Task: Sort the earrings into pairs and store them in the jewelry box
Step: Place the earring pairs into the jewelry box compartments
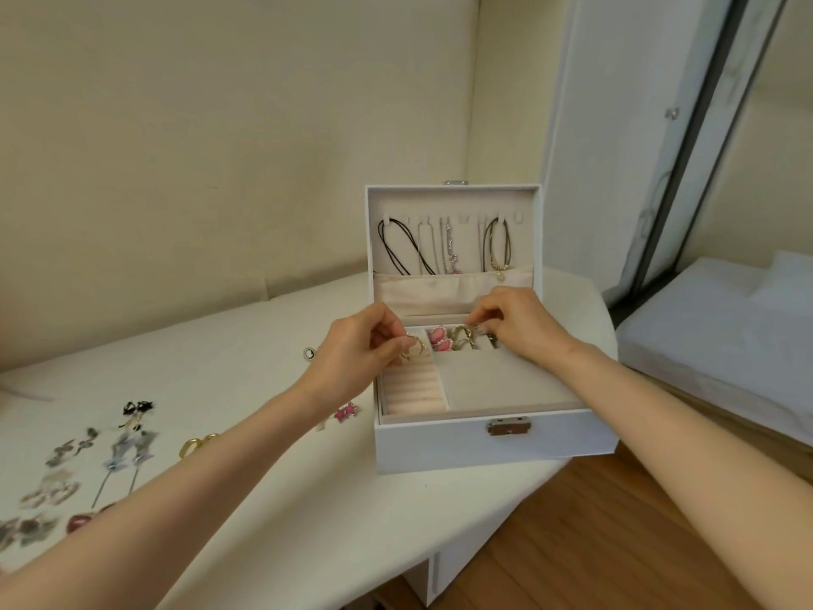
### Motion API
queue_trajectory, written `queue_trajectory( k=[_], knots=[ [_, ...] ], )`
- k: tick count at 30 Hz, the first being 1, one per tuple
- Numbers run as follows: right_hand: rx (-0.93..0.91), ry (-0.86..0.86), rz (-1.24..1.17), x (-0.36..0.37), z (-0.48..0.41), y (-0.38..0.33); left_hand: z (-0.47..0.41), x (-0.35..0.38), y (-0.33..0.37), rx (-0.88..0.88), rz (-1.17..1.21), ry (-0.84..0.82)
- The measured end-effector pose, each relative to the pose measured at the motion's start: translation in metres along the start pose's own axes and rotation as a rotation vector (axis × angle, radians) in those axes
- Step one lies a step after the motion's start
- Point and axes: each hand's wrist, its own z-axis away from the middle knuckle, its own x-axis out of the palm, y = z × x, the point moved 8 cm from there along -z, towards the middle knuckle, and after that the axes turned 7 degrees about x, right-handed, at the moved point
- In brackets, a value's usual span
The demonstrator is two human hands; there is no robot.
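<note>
Both hands work over the back row of the open jewelry box [440,446], near each other but not touching. The left hand [356,350] pinches a gold hoop [413,349] between thumb and fingertips above the back-left slot, which looks like the way to lower a small ring without it rolling off. The right hand [523,328] has its fingers curled onto the greenish-gold earrings [464,336] standing in the next slots, seemingly steadying or shifting them to make room. How firmly it holds them is hard to tell. A pair of pink earrings [440,339] already lies between the two hands, so the back compartments appear to take one pair each. The lid [457,204] stands upright with necklaces [398,248] hung inside it, which keeps the tray reachable from above. The ribbed ring rolls [413,391] at the front left hold nothing visible. On the white table [308,499], another pink earring [345,411] lies just beside the box under the left forearm. Two gold rings [195,446] and rows of long dangling earrings [127,451] lie further left, apparently grouped by likeness and waiting their turn. By this layout, most of the storing is still ahead.
</note>
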Motion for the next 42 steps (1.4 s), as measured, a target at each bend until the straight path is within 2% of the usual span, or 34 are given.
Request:
queue_trajectory(
  k=[5, 10, 16, 19, 24, 28, 31, 34, 36, 39, 42],
  knots=[
    [0.031, 0.005, -0.124, -0.004, 0.004, 0.001, -0.005, 0.008, 0.002, -0.010, 0.003, -0.038],
    [0.031, 0.037, -0.112, -0.007, 0.004, 0.001, -0.014, 0.023, 0.011, 0.016, -0.009, -0.063],
    [0.108, -0.019, -0.093, -0.003, 0.005, 0.006, -0.028, 0.037, 0.019, 0.041, -0.038, -0.105],
    [0.134, 0.031, -0.091, -0.007, 0.003, 0.011, -0.044, 0.046, 0.025, 0.052, -0.056, -0.137],
    [0.204, 0.005, -0.128, -0.007, 0.002, 0.024, -0.070, 0.068, 0.024, 0.044, -0.175, -0.209],
    [0.207, 0.154, -0.310, -0.025, 0.005, 0.025, -0.080, 0.083, 0.018, 0.024, -0.267, -0.256],
    [0.190, 0.041, -0.555, -0.024, 0.008, 0.016, -0.086, 0.085, 0.015, 0.021, -0.305, -0.236],
    [0.163, -0.082, -0.494, -0.012, 0.011, 0.009, -0.092, 0.085, 0.012, 0.017, -0.310, -0.197],
    [0.175, -0.034, -0.437, -0.014, 0.011, 0.011, -0.095, 0.083, 0.012, 0.016, -0.278, -0.168],
    [0.209, 0.137, -0.413, -0.028, 0.010, 0.018, -0.101, 0.078, 0.014, 0.003, -0.281, -0.114],
    [0.209, 0.264, -0.453, -0.041, 0.012, 0.026, -0.104, 0.089, 0.010, 0.011, -0.494, -0.268]
  ],
)
